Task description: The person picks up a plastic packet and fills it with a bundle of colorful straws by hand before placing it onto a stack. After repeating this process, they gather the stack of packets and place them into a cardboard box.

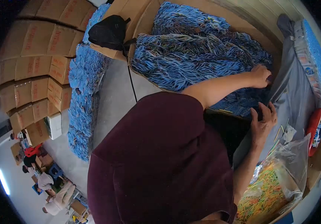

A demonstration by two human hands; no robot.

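Observation:
My left hand (pixel 260 76) reaches over the right end of a large carton (pixel 140 71) filled with layered blue patterned strips (pixel 194 56). Its fingers are curled closed around a small dark thing that I cannot make out. Nearer my body, my right hand (pixel 264 118) hovers beside the grey cloth (pixel 293 97), its fingers bent and apart, nothing visible in them. Below that hand lies a clear plastic bag (pixel 293 160) with many thin green, orange and yellow sticks (pixel 263 192).
A black bag (pixel 108 31) rests on the carton's far-left corner. Stacked blue strips (pixel 82 108) stand along the aisle by piled cartons (pixel 37 41). A red basket (pixel 315 132) is at right. Several people (pixel 57 198) sit at lower left.

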